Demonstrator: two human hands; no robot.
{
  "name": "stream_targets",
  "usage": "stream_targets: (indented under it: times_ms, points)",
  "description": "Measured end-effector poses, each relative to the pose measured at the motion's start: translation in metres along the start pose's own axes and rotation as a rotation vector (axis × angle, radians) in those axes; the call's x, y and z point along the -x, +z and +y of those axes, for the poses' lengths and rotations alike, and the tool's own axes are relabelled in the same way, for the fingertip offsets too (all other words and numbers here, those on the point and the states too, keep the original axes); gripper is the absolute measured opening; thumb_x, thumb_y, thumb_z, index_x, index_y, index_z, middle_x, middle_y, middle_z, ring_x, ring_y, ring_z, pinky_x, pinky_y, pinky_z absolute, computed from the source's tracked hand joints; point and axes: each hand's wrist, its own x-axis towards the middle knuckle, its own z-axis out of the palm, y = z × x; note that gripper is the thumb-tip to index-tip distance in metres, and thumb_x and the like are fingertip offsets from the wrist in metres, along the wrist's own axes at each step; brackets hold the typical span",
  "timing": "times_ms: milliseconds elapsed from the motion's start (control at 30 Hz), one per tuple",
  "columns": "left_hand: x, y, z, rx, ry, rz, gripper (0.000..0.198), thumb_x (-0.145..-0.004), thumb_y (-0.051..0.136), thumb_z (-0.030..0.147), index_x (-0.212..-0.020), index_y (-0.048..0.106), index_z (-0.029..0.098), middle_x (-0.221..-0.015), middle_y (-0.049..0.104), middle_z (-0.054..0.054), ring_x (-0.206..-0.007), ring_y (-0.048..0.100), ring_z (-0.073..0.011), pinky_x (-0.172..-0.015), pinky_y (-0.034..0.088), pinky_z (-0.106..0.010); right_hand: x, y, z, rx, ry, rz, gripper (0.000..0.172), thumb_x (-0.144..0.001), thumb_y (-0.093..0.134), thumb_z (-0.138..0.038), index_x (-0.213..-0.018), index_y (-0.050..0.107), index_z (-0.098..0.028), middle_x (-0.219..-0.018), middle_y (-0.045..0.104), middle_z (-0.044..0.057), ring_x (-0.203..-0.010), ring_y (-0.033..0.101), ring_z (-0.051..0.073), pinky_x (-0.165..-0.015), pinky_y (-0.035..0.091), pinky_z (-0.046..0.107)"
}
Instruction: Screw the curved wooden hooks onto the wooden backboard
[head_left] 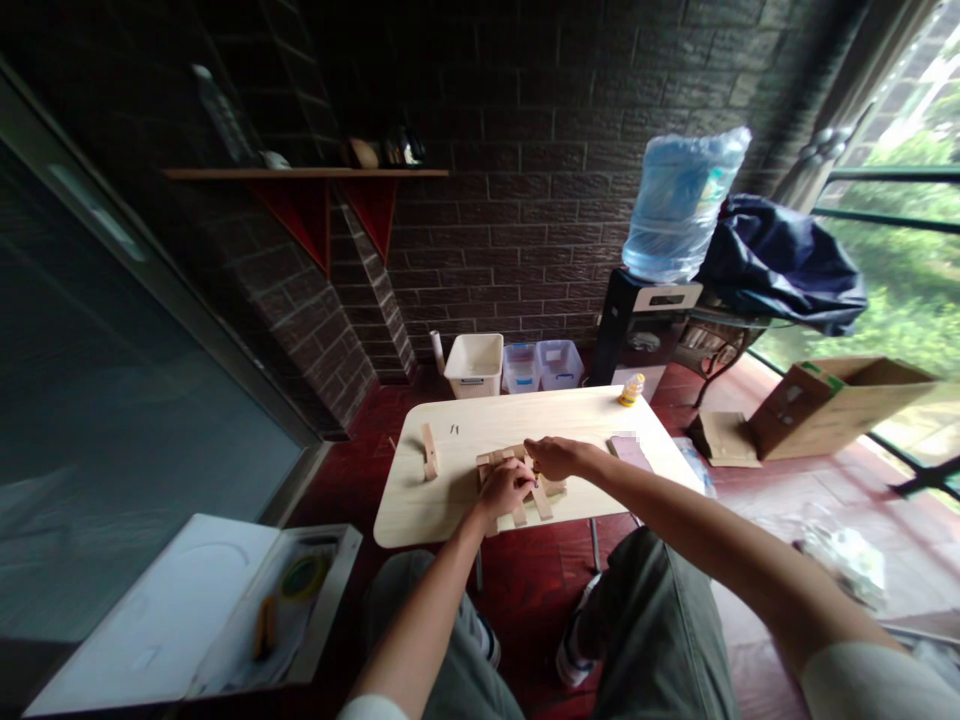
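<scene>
"What are you gripping?"

"My bare left hand (511,484) is bunching its fingertips; my right hand (551,458) is curling downward. I can't tell what they're pinching. Both are working over a tan, flat-slatted wooden frame (541,503) near the smooth cream table's (420,515) front edge, slats pointing lengthwise toward me."

"That label (711,187)?"

"It's sitting, unreadably small, on the blue plastic-wrapped water jug (670,220)."

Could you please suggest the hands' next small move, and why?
Perhaps the left hand should brace the slatted wooden piece, since the right hand is over it too and it lies close to the near edge of the table.
</scene>
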Motion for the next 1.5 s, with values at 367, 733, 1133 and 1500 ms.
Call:
stream_targets:
  times_ms: [367,733,1133,1500]
  points:
    - [-0.002,-0.004,0.006,-0.058,-0.024,-0.030,0.011,-0.084,0.064,0.020,-0.080,0.074,0.020,-0.097,0.069,-0.005,-0.092,0.064,-0.0173,-0.085,0.050,-0.029,0.001,0.015,0.001,-0.059,-0.034,0.111,0.032,-0.090,0.055,-0.019,-0.121,0.057,-0.012,-0.106,0.073,0.015,-0.095,0.070,0.026,-0.071,0.052,0.030]
    - [-0.002,0.002,-0.002,-0.062,-0.015,-0.009,0.010,-0.082,0.064,0.019,-0.080,0.074,0.021,-0.095,0.070,-0.004,-0.092,0.065,-0.0167,-0.087,0.050,-0.029,0.010,0.021,0.008,-0.137,0.005,0.143,0.037,-0.089,0.057,-0.029,-0.123,0.057,-0.015,-0.109,0.073,0.014,-0.095,0.071,0.026,-0.072,0.051,0.029]
    - [-0.002,0.000,0.002,-0.062,-0.008,-0.006,0.011,-0.082,0.065,0.018,-0.082,0.075,0.021,-0.095,0.070,-0.003,-0.090,0.065,-0.0159,-0.086,0.050,-0.029,0.011,0.000,0.001,-0.130,0.174,0.029,0.038,-0.094,0.054,-0.039,-0.116,0.062,-0.008,-0.106,0.073,0.020,-0.098,0.072,0.028,-0.073,0.053,0.030]
    - [-0.007,0.000,0.005,-0.054,-0.006,-0.006,0.013,-0.083,0.062,0.018,-0.081,0.075,0.021,-0.093,0.070,-0.003,-0.091,0.064,-0.0159,-0.086,0.050,-0.029,0.015,0.000,-0.001,-0.104,0.048,0.088,0.031,-0.092,0.052,-0.018,-0.122,0.059,-0.012,-0.109,0.072,0.018,-0.100,0.071,0.027,-0.074,0.055,0.031]
